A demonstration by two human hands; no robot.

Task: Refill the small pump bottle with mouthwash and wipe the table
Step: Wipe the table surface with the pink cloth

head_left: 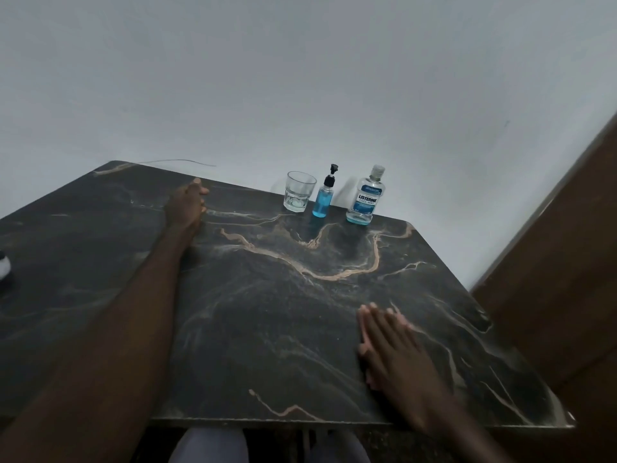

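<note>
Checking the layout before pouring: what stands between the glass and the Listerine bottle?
The small pump bottle, upright with blue liquid inside, stands between the glass and the Listerine bottle; the head view shows it.

Dark table (300, 312) bears glass (299, 192), pump bottle (323, 200), mouthwash (365, 200).

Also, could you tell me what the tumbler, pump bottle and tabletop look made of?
Tumbler: clear glass, likely; thick faceted base. Pump bottle: clear plastic, probably; blue liquid showing through, black pump. Tabletop: dark marble-look, tan veins; stone or laminate, unclear.
</note>
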